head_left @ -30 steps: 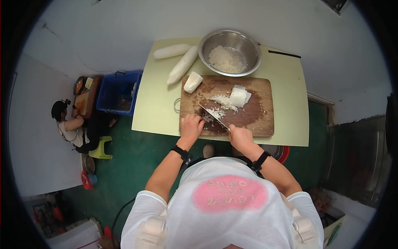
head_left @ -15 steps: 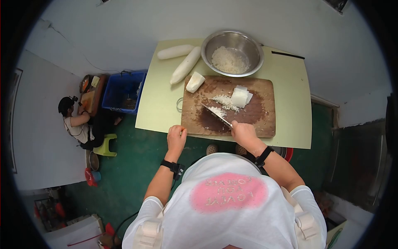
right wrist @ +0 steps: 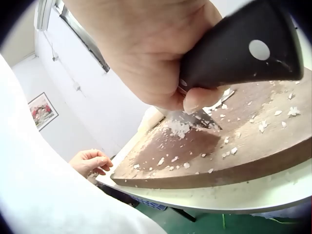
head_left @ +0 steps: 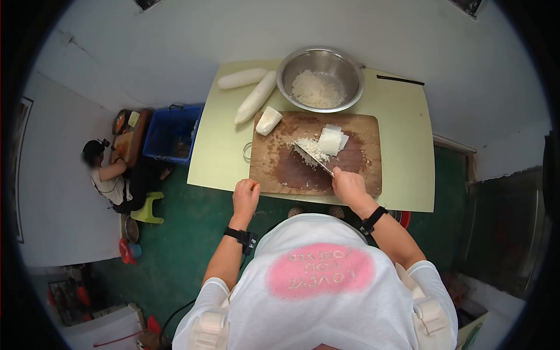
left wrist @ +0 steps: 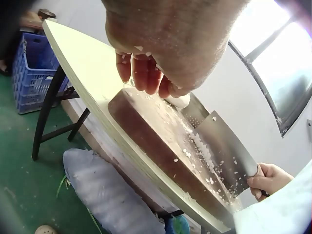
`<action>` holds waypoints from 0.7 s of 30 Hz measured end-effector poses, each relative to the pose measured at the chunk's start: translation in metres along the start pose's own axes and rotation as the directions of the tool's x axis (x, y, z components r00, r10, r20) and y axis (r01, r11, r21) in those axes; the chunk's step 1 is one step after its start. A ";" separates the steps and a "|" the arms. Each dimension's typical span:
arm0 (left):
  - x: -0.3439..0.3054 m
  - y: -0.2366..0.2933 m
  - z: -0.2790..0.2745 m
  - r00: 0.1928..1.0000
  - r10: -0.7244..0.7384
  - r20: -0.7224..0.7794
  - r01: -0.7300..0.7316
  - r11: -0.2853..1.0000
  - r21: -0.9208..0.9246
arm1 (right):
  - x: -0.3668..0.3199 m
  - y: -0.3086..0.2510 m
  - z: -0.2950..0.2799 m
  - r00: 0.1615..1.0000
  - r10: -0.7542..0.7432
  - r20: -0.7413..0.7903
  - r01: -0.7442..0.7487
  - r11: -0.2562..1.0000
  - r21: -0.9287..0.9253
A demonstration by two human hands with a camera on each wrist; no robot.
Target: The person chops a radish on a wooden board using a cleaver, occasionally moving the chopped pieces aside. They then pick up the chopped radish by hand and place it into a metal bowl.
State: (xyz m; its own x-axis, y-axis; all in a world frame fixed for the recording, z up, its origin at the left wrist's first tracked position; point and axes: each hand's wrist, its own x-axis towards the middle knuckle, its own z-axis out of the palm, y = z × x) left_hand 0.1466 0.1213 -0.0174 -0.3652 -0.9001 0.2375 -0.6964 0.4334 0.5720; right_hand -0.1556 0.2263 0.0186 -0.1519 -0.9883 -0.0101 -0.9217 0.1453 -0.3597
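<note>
My right hand (head_left: 350, 188) grips a cleaver by its black handle (right wrist: 239, 48). The cleaver's broad blade (left wrist: 226, 151) stands on edge on the wooden chopping board (head_left: 274, 169), against a heap of finely chopped white radish (head_left: 312, 153). Bits of radish stick to the blade. Just beyond the heap lies a stack of radish slices (head_left: 330, 140). My left hand (head_left: 246, 197) hangs by the board's front left corner, fingers loosely curled and holding nothing, with crumbs stuck to it. A cut radish piece (head_left: 269, 121) rests at the board's far left corner.
Behind the board stands a metal bowl (head_left: 286, 87) with chopped radish inside. Two whole radishes (head_left: 256, 98) lie at the back left of the table (head_left: 402, 128). A metal ring (head_left: 247, 152) is left of the board. Farther left, another person (head_left: 111, 175) sits near a blue crate (head_left: 153, 137).
My left hand has drawn back from beside the blade to the board's front left corner. The cleaver has moved right and away from me, pushing the loose chopped radish into the heap near the slices.
</note>
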 end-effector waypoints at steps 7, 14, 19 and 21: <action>0.003 0.004 0.005 1.000 0.003 0.001 -0.003 1.000 -0.011 | -0.002 0.009 0.001 1.000 -0.002 0.000 0.002 1.000 -0.014; 0.006 0.010 0.005 0.999 -0.035 0.019 0.035 0.999 0.002 | -0.002 0.011 -0.006 0.999 -0.030 0.027 0.030 1.000 0.000; 0.002 0.014 0.007 0.999 -0.036 0.012 0.036 0.999 -0.010 | -0.005 0.012 -0.010 0.994 -0.096 0.055 0.096 0.995 0.011; 0.003 0.013 0.009 0.999 -0.043 -0.001 0.043 0.999 0.015 | -0.001 0.015 -0.005 0.995 -0.074 0.065 0.074 0.997 0.005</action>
State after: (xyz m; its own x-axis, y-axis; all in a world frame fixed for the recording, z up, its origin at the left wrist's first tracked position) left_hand 0.1307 0.1249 -0.0165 -0.3341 -0.9180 0.2136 -0.7206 0.3948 0.5700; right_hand -0.1711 0.2296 0.0184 -0.0598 -0.9973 -0.0435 -0.9284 0.0716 -0.3645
